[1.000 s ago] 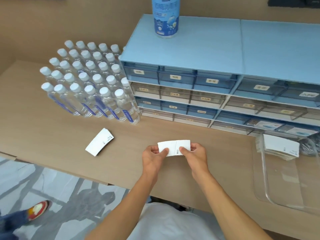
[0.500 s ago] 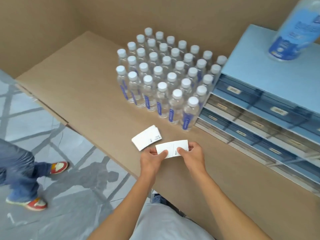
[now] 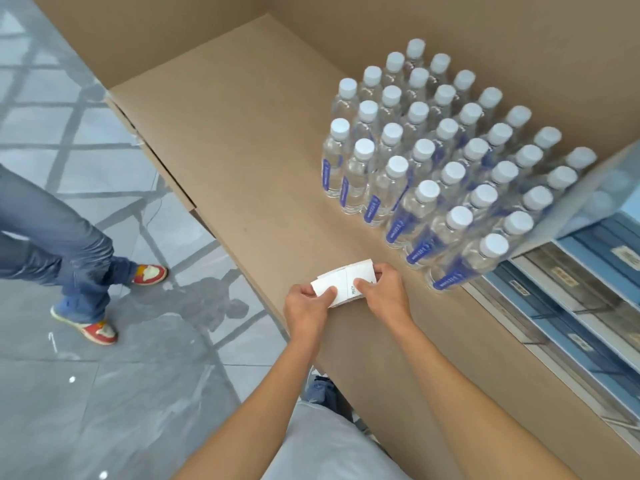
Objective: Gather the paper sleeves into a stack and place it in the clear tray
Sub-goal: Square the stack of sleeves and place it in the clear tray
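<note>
Two bare hands meet over the near edge of a tan worktop [image 3: 242,140]. The left hand [image 3: 306,310] is closed on the left end of a small stack of white paper sleeves [image 3: 343,284], its thumb pressed on top and its fingers curled beneath. The right hand [image 3: 384,294] is closed on the right end of the same stack, thumb on top beside a small printed mark, fingertips wrapped over the far edge. The sleeves lie flat and slightly fanned, so that a second sheet peeks out behind the top one; whether they touch the worktop cannot be told.

Just beyond the sleeves and to their right stands a tight block of clear water bottles [image 3: 446,157] with white caps and blue labels. Right of the sleeves, past the bottles, is a light blue drawer cabinet [image 3: 588,271] with labelled drawers.

Left of the sleeves, off the worktop, a grey tiled floor [image 3: 86,393] shows another person's legs [image 3: 59,244] in blue jeans and red and white shoes [image 3: 149,274].
</note>
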Demonstrator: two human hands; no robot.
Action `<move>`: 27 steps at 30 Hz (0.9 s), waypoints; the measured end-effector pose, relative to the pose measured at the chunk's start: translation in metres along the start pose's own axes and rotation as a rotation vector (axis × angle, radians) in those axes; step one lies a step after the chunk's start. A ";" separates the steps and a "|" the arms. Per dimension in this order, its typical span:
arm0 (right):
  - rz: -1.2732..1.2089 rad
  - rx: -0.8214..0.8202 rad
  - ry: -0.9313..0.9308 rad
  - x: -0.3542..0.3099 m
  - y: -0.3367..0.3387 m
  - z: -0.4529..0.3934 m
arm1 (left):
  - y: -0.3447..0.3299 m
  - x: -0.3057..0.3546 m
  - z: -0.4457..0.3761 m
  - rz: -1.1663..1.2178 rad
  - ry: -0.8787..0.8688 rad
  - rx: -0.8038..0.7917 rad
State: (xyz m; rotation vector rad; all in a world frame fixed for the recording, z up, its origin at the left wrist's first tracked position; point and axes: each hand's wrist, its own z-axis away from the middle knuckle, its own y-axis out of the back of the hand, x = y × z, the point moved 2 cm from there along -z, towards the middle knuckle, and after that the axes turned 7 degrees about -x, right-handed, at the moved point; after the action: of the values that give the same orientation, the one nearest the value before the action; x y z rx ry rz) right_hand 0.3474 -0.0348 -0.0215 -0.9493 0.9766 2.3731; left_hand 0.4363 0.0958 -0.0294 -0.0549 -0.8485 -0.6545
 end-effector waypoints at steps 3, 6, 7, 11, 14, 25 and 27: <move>0.057 -0.022 -0.013 -0.005 -0.002 -0.013 | -0.002 0.004 -0.008 -0.026 0.021 0.016; 0.124 -0.019 -0.030 -0.005 -0.003 -0.022 | -0.006 0.007 -0.014 -0.065 0.046 0.024; 0.156 -0.004 -0.037 -0.004 -0.003 -0.024 | -0.007 0.008 -0.016 -0.081 0.050 0.028; 0.165 0.004 -0.075 -0.002 0.000 -0.029 | -0.009 0.010 -0.019 -0.167 0.065 0.032; 0.113 -0.026 -0.079 -0.003 0.002 -0.032 | -0.010 0.013 -0.020 -0.207 0.067 0.017; -0.262 -0.069 -0.195 0.013 0.008 -0.027 | -0.008 0.012 -0.028 -0.024 0.141 -0.130; -0.359 -0.080 -0.200 0.020 0.014 -0.019 | -0.009 0.012 -0.024 -0.018 0.141 -0.202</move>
State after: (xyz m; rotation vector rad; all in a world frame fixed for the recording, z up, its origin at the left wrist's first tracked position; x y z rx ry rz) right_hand 0.3338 -0.0563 -0.0390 -0.8172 0.5843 2.1632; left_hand 0.4534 0.0758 -0.0392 -0.1814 -0.6462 -0.7505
